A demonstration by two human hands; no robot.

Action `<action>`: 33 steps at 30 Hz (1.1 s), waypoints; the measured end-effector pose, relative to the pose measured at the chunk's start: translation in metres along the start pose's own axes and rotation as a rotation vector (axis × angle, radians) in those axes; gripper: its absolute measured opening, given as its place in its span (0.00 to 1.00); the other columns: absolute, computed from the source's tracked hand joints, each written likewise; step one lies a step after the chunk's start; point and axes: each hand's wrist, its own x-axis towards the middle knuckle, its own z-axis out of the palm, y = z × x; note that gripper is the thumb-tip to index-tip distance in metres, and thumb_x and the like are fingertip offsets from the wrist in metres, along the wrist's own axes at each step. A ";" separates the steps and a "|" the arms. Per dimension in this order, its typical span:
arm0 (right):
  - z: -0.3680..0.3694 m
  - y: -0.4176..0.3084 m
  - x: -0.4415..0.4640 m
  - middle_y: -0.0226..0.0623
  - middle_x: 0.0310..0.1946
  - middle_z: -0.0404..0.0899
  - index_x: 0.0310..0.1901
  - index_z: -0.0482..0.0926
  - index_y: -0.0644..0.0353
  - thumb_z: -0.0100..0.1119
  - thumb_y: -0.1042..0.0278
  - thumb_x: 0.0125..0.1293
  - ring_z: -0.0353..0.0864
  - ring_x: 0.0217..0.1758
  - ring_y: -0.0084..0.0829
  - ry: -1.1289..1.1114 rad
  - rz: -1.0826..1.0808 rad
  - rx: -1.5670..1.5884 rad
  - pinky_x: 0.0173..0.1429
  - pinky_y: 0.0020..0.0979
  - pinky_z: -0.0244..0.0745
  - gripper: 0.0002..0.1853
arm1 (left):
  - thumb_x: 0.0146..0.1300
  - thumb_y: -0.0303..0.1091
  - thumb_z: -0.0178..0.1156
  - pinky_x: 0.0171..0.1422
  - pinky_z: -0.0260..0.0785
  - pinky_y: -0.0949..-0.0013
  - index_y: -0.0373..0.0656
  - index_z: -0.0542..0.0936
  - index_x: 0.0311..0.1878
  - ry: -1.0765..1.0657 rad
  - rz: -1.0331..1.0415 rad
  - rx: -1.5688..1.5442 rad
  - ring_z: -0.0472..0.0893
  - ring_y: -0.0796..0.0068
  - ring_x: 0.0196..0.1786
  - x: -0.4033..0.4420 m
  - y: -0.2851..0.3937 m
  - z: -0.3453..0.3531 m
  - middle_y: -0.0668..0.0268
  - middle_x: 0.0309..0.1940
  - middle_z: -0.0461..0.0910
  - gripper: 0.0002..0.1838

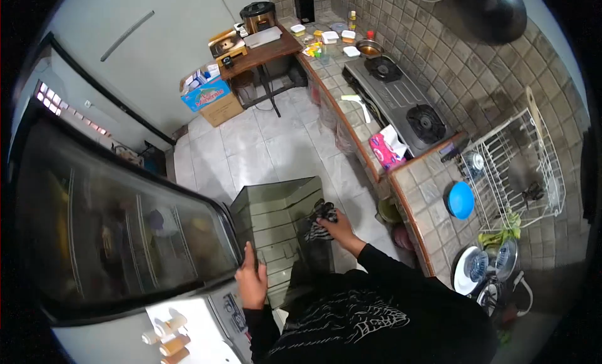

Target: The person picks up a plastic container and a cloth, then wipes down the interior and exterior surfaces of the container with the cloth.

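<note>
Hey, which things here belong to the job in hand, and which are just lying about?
Likely the job:
translucent bin, left hand at its rim
patterned cloth, in the right hand

Seemingly just lying about:
blue bowl
pink tissue pack
cardboard box

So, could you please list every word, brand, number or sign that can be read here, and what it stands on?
"Minerale": on the blue box.
Pink tissue pack: print too blurred to read.
Yellow packet: too small to read.
Stove: any lettering is too small to read.
I can read no numbers or signs.
</note>
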 end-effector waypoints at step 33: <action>-0.005 -0.423 0.743 0.42 0.44 0.88 0.56 0.82 0.69 0.70 0.71 0.71 0.85 0.45 0.29 0.134 -0.564 -0.524 0.53 0.33 0.79 0.15 | 0.65 0.18 0.64 0.53 0.84 0.65 0.35 0.75 0.72 0.189 -0.068 -0.582 0.90 0.66 0.56 0.769 0.154 0.163 0.48 0.54 0.90 0.30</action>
